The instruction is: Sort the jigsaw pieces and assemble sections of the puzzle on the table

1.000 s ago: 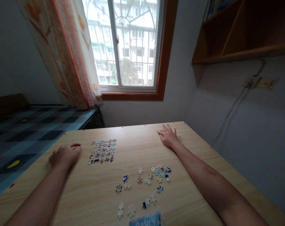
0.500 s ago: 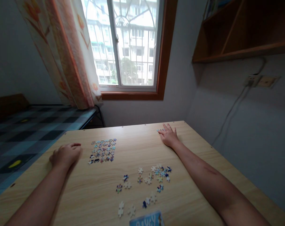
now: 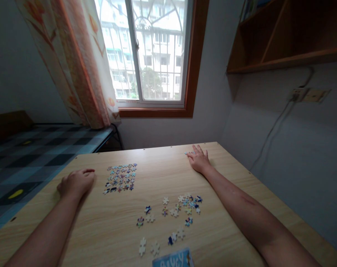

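My right hand (image 3: 199,159) lies on the far right of the table, fingers spread, partly covering a small cluster of puzzle pieces (image 3: 187,153). Whether a fingertip presses on one of them, I cannot tell. My left hand (image 3: 76,182) rests at the left with its fingers curled under, and no piece shows in it. To its right, apart from it, is a block of jigsaw pieces (image 3: 121,178) laid out in rows. Loose puzzle pieces (image 3: 174,212) lie scattered nearer to me, some pale side up, others coloured, with a heap (image 3: 191,201) at their right.
A blue puzzle box (image 3: 174,259) pokes in at the bottom edge of the wooden table (image 3: 107,230). Left of the table stands a bed (image 3: 54,144) with a checked cover. A window (image 3: 157,55), a curtain (image 3: 70,66) and a wall shelf (image 3: 285,61) are beyond.
The whole view has shifted very slightly. Both hands and the pieces stay in place.
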Available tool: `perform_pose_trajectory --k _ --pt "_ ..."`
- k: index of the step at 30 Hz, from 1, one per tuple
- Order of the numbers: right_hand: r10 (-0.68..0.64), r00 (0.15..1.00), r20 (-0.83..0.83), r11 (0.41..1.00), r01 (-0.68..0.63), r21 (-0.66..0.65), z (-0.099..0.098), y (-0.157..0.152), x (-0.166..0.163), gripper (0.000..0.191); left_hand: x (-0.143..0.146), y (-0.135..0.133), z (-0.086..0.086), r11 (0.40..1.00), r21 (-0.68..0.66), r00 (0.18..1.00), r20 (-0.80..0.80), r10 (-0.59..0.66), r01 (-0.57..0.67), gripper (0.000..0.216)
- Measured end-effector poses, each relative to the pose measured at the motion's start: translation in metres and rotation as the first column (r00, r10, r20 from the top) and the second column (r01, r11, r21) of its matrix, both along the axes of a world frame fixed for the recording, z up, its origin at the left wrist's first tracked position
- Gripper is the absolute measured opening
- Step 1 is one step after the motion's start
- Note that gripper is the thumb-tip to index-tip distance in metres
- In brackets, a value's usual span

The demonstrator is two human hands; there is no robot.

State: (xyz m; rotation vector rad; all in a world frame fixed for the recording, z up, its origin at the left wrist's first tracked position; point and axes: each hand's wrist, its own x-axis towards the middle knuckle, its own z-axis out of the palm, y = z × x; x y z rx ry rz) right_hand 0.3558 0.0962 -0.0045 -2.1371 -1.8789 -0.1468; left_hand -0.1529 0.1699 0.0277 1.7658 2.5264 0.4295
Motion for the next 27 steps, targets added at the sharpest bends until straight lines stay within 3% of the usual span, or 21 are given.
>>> perform_pose_trajectory --k 11,21,24,27 --pt "0.001 1.000 0.004 0.999 -0.001 -0.038 0.001 0.000 -0.001 0.038 -0.001 0.000 -0.002 1.000 0.018 1.000 -0.010 -0.008 0.008 0.050" --pt "0.015 1.000 -0.007 0.999 -0.014 0.044 0.004 -0.005 -0.002 0.037 0.002 -0.002 0.000 0.999 0.032 1.000 0.012 -0.001 0.001 0.048" --pt "0.151 0.988 0.024 0.973 -0.153 0.173 0.014 -0.015 -0.010 0.035 0.002 -0.004 -0.001 0.999 0.030 1.000 0.014 -0.013 0.012 0.047" --pt "0.460 0.887 0.048 0.859 -0.458 0.228 0.031 -0.028 -0.031 0.029 0.003 -0.007 -0.001 0.999 0.031 1.000 0.000 -0.029 0.029 0.048"
